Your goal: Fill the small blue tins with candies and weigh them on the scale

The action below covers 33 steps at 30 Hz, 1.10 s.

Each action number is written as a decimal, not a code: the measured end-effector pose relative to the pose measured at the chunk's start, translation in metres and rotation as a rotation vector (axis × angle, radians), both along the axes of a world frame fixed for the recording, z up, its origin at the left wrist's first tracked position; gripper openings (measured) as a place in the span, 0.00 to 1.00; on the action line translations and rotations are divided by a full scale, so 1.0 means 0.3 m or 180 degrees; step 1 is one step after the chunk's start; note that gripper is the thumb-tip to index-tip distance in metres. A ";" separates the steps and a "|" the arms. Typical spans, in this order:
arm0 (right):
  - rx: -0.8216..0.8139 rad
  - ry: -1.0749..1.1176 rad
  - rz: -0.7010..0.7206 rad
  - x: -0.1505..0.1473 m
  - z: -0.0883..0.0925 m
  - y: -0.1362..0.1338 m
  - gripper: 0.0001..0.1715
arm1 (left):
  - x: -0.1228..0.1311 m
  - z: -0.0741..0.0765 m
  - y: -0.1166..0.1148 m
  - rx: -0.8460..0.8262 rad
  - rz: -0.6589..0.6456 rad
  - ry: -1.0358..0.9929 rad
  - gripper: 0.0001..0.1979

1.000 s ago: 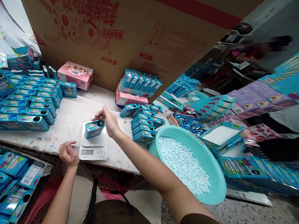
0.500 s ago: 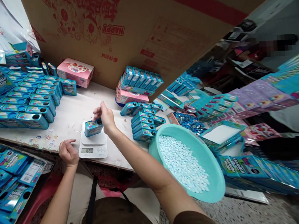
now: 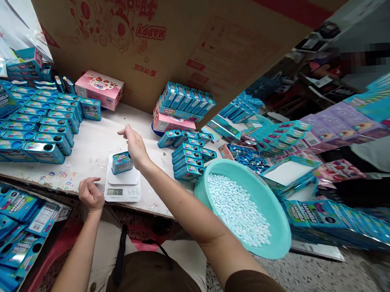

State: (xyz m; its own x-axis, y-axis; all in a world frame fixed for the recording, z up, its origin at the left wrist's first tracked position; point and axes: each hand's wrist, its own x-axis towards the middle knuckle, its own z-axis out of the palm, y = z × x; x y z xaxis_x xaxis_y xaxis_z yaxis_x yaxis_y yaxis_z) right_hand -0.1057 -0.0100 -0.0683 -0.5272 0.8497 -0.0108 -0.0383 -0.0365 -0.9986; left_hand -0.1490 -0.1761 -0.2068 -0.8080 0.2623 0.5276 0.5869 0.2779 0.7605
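Compared with half a second ago, your right hand [image 3: 133, 144] has lifted off the blue tin [image 3: 121, 162]. It was down at the tin's far-right corner, and now it hangs just above it, not touching. The fingertips are drawn together in a pinch, but it's too small to tell if anything is between them. The tin hasn't moved and sits on the white scale [image 3: 123, 188], right under that hand. The scale's display [image 3: 114, 192] has gone up a bit, though I wouldn't trust my read of the digits. Your left hand [image 3: 90, 194] hasn't budged either. It's loosely curled with nothing in it, resting on the table edge [image 3: 84, 177] just left of the scale. The teal basin [image 3: 281, 233] of pale candies [image 3: 238, 211] is beside your right forearm. Your right wrist covers the tin's right end, and the blue tin stacks [image 3: 32, 129] beyond your left hand run out of frame.
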 end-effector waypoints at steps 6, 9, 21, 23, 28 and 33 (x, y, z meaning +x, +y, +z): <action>-0.0357 0.0628 -0.0086 0.022 -0.003 0.032 0.27 | 0.000 0.000 -0.001 0.0073 -0.0035 0.0053 0.24; -0.0344 0.0621 -0.0160 0.071 -0.010 0.057 0.27 | -0.001 -0.003 -0.001 0.0148 -0.0052 0.0093 0.23; 0.0655 -0.0260 -0.0901 0.474 -0.177 -0.019 0.23 | -0.004 -0.002 0.001 0.0170 -0.0022 0.0040 0.24; 0.0846 -0.0516 -0.0847 0.533 -0.234 -0.054 0.22 | -0.007 -0.001 0.002 0.0156 -0.0016 -0.0003 0.24; 0.1203 -0.1035 -0.0734 0.642 -0.324 -0.115 0.20 | -0.014 0.009 0.008 0.0066 0.0078 -0.0124 0.25; 0.1868 -0.1211 -0.0433 0.729 -0.251 -0.158 0.16 | -0.021 0.015 0.014 -0.0007 0.0141 -0.0183 0.26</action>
State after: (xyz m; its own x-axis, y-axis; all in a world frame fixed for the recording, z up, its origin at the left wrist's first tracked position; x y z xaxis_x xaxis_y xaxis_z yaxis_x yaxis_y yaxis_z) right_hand 0.1131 -0.0572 -0.1436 -0.4666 0.8297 0.3064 0.3510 0.4917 -0.7969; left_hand -0.1553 -0.1718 -0.2023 -0.8478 0.2267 0.4794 0.5292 0.3045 0.7919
